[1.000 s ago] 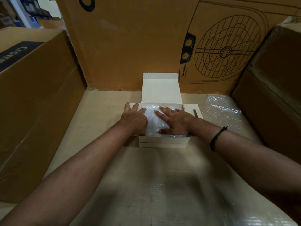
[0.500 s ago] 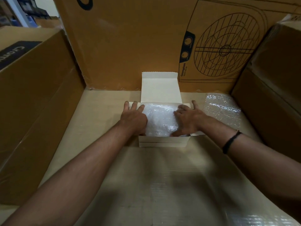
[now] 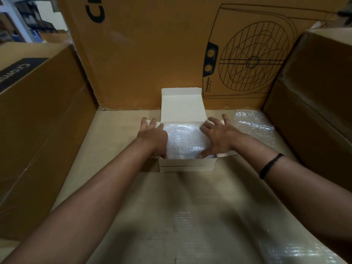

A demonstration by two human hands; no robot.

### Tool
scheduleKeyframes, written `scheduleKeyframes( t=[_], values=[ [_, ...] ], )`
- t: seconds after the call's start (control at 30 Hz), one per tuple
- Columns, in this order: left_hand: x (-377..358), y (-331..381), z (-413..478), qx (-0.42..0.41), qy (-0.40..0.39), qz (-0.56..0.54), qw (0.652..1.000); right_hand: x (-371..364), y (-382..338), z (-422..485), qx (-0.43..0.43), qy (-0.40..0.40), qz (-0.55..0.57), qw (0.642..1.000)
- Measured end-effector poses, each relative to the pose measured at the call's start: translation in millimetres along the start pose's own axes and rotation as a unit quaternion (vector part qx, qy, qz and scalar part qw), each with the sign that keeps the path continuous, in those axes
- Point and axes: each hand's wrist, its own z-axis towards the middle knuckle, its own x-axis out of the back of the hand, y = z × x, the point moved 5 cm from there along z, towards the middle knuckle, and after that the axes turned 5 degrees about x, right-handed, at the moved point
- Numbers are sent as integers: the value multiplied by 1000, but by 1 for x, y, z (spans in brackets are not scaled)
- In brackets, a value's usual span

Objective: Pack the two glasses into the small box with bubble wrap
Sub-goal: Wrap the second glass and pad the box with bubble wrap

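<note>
Fingers (image 3: 152,125) flank glossy, crumpled bubble wrap (image 3: 184,140) filling the open small box (image 3: 187,166).

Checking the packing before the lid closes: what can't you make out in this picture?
- Glasses: head view, hidden under the bubble wrap filling the small box; their number cannot be told.
- Side flaps: head view, mostly covered by the left hand and right hand.
- Lettering on the big carton: head view, cut off by the top edge.
</note>
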Motion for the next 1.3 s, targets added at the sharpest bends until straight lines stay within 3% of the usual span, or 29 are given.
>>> scheduleKeyframes(
  t=[0.17, 0.43, 0.5, 0.57, 0.63, 0.7, 0.77, 0.83, 0.87, 0.93, 1.07, 1.1, 1.23, 1.3],
  values=[
    [3, -1, -9, 2, 60, 3, 998, -3, 1, -14, -17, -10, -62, 998],
    [-15, 7, -3, 3, 53, 0, 999, -7, -12, 6, -43, -41, -64, 996],
    [-14, 2, -8, -12, 24, -57, 998, -3, -7, 0, -35, -63, -35, 997],
    [-12, -12, -16, -15, 40, -206, 978, 5, 6, -12, -37, -31, 56, 997],
    [-10, -34, -26, 6, 148, -351, 925, 11, 29, -31, -65, 88, 195, 975],
    [-18, -55, -35, 72, 229, -487, 840, -2, 55, -50, -122, 196, 329, 916],
    [-41, -65, -37, 176, 148, -655, 720, -34, 71, -60, -207, 213, 491, 819],
    [-59, -62, -34, 221, 39, -769, 599, -65, 67, -59, -251, 179, 647, 698],
    [-59, -58, -33, 206, 9, -802, 561, -72, 60, -58, -248, 162, 700, 650],
    [-47, -53, -33, 161, -2, -826, 540, -73, 49, -56, -229, 157, 746, 605],
    [-16, -37, -30, 59, 63, -808, 583, -70, 45, -49, -221, 216, 739, 598],
    [-13, -30, -28, 37, 73, -780, 621, -70, 46, -48, -225, 228, 735, 598],
    [-26, 11, -9, -18, 88, -463, 882, -67, 45, -46, -222, 258, 724, 600],
    [-42, 24, -1, -6, 74, -322, 944, -65, 46, -45, -221, 266, 721, 600]
  ],
)
